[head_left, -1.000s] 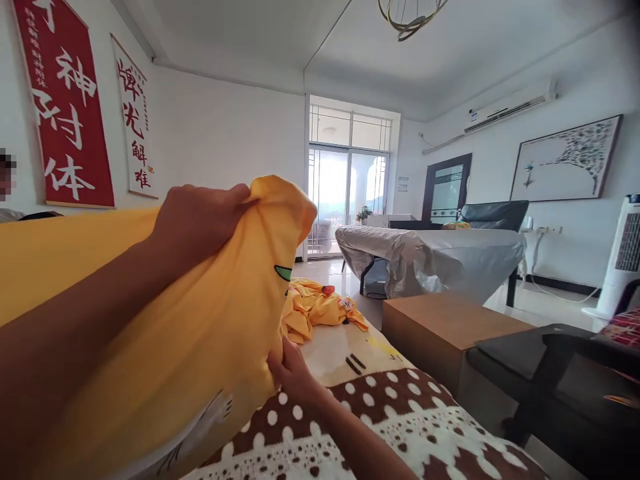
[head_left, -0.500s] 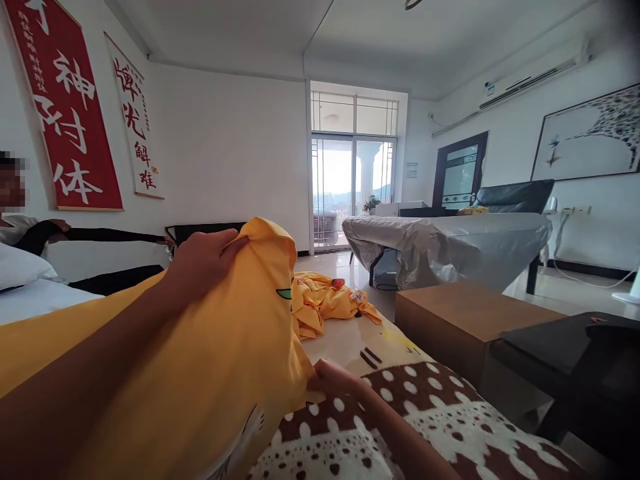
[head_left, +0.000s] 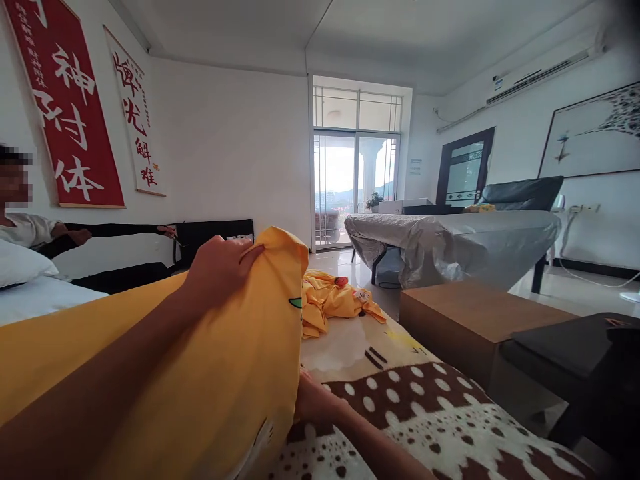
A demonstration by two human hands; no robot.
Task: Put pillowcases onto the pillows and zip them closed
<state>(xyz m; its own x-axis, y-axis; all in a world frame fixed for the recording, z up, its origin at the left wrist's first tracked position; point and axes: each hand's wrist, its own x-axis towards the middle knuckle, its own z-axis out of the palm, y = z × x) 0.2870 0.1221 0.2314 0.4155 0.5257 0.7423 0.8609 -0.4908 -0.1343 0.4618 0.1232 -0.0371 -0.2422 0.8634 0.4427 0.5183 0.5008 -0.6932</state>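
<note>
Left hand (head_left: 220, 263) closed on the top edge of a yellow cloth (head_left: 235, 373), fingers pinching a fold near its upper corner; forearm runs from 8 o'clock up to centre frame. Cloth held up off the bed, hanging as a broad sheet that fills the lower left; a small green-and-black print shows on its right edge.

Right hand (head_left: 313, 403) low at 6 o'clock, pressed against the cloth's lower right edge, fingers hidden behind the fabric: grip cannot be told. Wrist lies over the blanket (head_left: 425, 413), brown with white dots, cream panel beyond.

Second yellow garment (head_left: 335, 303) crumpled on the bed just past 12 o'clock from the right hand, apart from the held cloth, small red and white prints on it.

Wooden box (head_left: 465, 320) at 3 o'clock beside the bed. Table (head_left: 450, 243) under a grey cover behind it, toward 2 o'clock. Dark chair (head_left: 520, 193) past the table.

Another person (head_left: 30, 230) at 9 o'clock, sleeve and arm resting by a white pillow (head_left: 23, 263). Red banner (head_left: 70, 107) and white banner (head_left: 135, 113) on the wall at 10 o'clock. Glass doors (head_left: 357, 180) at 12 o'clock
</note>
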